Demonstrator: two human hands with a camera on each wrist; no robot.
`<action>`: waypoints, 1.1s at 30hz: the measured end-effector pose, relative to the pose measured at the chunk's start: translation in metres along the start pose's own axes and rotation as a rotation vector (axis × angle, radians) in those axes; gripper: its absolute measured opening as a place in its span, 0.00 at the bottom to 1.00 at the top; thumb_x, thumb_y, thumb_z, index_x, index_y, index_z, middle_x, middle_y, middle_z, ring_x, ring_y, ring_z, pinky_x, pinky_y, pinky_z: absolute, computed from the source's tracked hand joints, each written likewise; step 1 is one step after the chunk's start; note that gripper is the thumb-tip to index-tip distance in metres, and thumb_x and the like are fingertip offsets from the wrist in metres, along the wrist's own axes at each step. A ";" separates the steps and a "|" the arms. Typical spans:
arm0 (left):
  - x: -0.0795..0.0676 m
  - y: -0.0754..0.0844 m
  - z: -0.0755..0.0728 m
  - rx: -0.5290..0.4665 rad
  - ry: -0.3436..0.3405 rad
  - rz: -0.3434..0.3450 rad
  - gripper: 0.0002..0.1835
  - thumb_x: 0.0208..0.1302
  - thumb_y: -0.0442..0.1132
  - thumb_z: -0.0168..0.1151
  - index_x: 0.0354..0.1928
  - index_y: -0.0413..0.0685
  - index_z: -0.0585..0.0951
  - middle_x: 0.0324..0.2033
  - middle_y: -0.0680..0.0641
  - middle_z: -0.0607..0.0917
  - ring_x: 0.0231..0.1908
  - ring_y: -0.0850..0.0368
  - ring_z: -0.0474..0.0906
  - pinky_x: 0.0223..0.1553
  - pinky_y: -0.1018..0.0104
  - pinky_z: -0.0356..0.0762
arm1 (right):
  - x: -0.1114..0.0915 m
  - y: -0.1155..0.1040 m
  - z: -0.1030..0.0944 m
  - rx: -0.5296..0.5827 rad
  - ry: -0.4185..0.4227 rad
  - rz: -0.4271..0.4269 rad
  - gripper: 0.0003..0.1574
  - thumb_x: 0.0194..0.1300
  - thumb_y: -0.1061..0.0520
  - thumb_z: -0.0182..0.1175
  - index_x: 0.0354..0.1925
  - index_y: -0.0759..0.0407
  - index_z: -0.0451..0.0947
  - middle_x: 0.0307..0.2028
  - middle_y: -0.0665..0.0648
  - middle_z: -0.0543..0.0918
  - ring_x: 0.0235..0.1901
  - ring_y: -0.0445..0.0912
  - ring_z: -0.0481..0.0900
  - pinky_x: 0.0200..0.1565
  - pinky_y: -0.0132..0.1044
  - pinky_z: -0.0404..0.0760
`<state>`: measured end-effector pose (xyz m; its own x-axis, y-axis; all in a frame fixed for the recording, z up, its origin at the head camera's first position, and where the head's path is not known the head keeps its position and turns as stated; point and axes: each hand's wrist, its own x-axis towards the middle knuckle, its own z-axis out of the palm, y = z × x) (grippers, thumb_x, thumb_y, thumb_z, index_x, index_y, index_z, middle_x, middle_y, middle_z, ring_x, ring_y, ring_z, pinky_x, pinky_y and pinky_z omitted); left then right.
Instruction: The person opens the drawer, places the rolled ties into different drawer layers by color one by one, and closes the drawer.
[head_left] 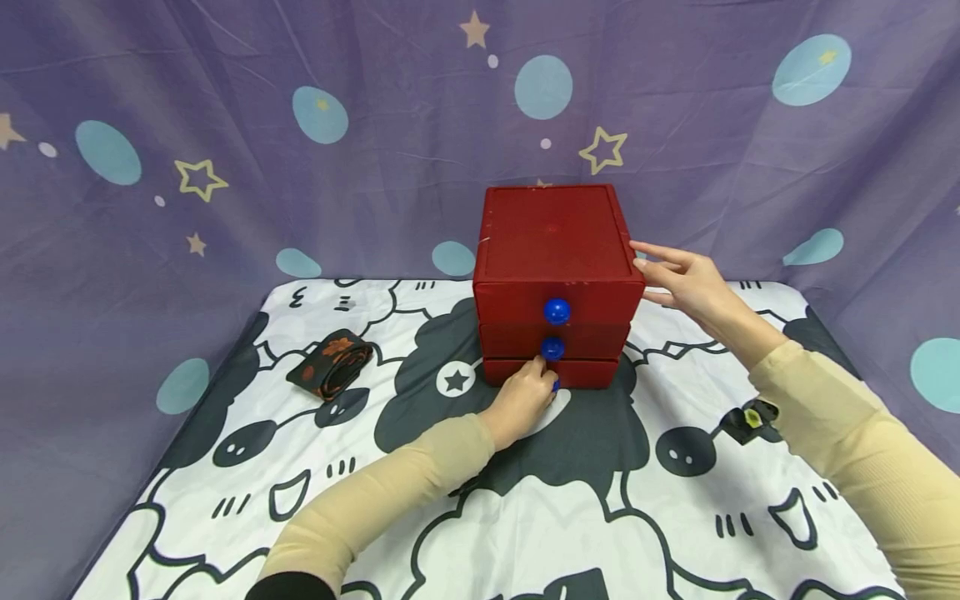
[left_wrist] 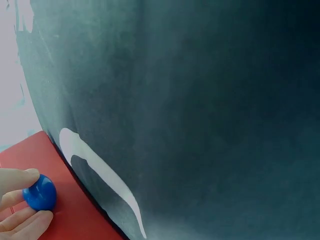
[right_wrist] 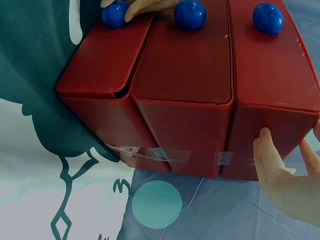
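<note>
A red box of three stacked drawers (head_left: 555, 237) stands on the table, each drawer front bearing a round blue knob. My left hand (head_left: 522, 398) is at the bottom drawer (right_wrist: 107, 62), its thumb and fingers pinching the lowest blue knob (left_wrist: 41, 194). In the right wrist view, a narrow dark gap shows at that drawer's edge. Against the box's right side, near the top, my right hand (head_left: 686, 283) rests with its fingers extended. The middle knob (head_left: 552, 348) and top knob (head_left: 557, 312) are untouched.
A rolled black strap with orange pattern (head_left: 332, 363) lies on the left of the table. Near my right forearm is a small black item with a yellow-green centre (head_left: 750, 419). A cartoon-print cloth (head_left: 540, 533) covers the table; a purple curtain (head_left: 405, 167) hangs behind.
</note>
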<state>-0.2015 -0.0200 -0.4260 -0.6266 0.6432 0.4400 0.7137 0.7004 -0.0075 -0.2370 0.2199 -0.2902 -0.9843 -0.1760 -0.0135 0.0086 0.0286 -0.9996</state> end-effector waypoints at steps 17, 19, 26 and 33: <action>-0.009 0.007 -0.006 -0.020 -0.018 0.034 0.07 0.51 0.33 0.64 0.32 0.39 0.78 0.28 0.45 0.72 0.29 0.57 0.72 0.28 0.71 0.75 | 0.000 0.000 0.000 -0.005 0.007 0.008 0.35 0.57 0.53 0.59 0.61 0.58 0.62 0.41 0.46 0.78 0.40 0.36 0.77 0.39 0.31 0.77; -0.010 0.008 -0.006 -0.022 -0.022 0.035 0.08 0.50 0.34 0.64 0.32 0.39 0.78 0.28 0.45 0.72 0.29 0.57 0.72 0.28 0.71 0.75 | 0.000 0.000 0.000 -0.006 0.006 0.011 0.35 0.57 0.53 0.59 0.62 0.58 0.62 0.41 0.46 0.77 0.41 0.36 0.77 0.39 0.31 0.77; -0.014 0.010 -0.005 -0.007 -0.013 0.039 0.07 0.51 0.35 0.64 0.32 0.39 0.79 0.28 0.45 0.71 0.29 0.58 0.72 0.28 0.72 0.75 | 0.000 0.000 0.000 -0.036 0.016 0.024 0.36 0.57 0.51 0.58 0.62 0.57 0.61 0.48 0.50 0.73 0.42 0.37 0.76 0.40 0.31 0.77; -0.018 0.013 -0.007 -0.019 -0.005 0.046 0.08 0.49 0.35 0.66 0.31 0.39 0.79 0.28 0.46 0.71 0.29 0.58 0.72 0.28 0.72 0.75 | 0.000 0.000 0.000 -0.037 0.012 0.027 0.36 0.58 0.50 0.58 0.62 0.57 0.61 0.51 0.52 0.71 0.44 0.36 0.75 0.40 0.31 0.77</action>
<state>-0.1789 -0.0246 -0.4272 -0.5941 0.6763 0.4355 0.7477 0.6639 -0.0110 -0.2372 0.2195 -0.2899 -0.9858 -0.1629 -0.0400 0.0290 0.0696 -0.9972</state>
